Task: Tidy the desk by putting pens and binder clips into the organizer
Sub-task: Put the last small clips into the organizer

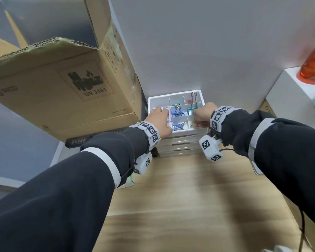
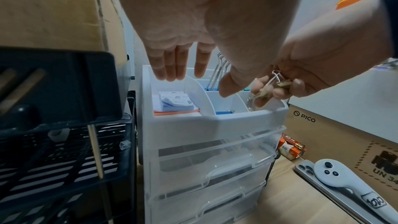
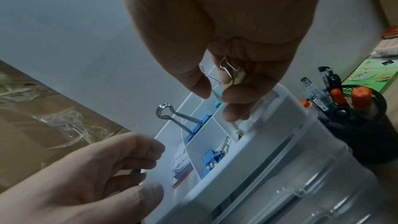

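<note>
A white organizer [image 1: 175, 93] with a divided top tray and clear drawers stands against the wall. Its compartments hold a large blue binder clip [image 1: 177, 112], a teal clip [image 1: 194, 104] and small blue clips [image 3: 212, 157]. My right hand [image 3: 215, 94] pinches a few small pale-yellow binder clips [image 3: 233, 74] just above the tray's front right compartment. My left hand [image 2: 181, 67] is over the left compartment with straight fingers and holds nothing. A pad of notes [image 2: 176, 101] lies beneath it.
A big cardboard box [image 1: 65, 84] looms on the left over a black mesh rack [image 2: 64, 151]. A black mesh cup [image 3: 361, 125] with pens stands right of the organizer. A phone and a white controller [image 2: 336, 176] lie on the wooden desk [image 1: 189, 188]. An orange bottle [image 1: 313, 66] stands at far right.
</note>
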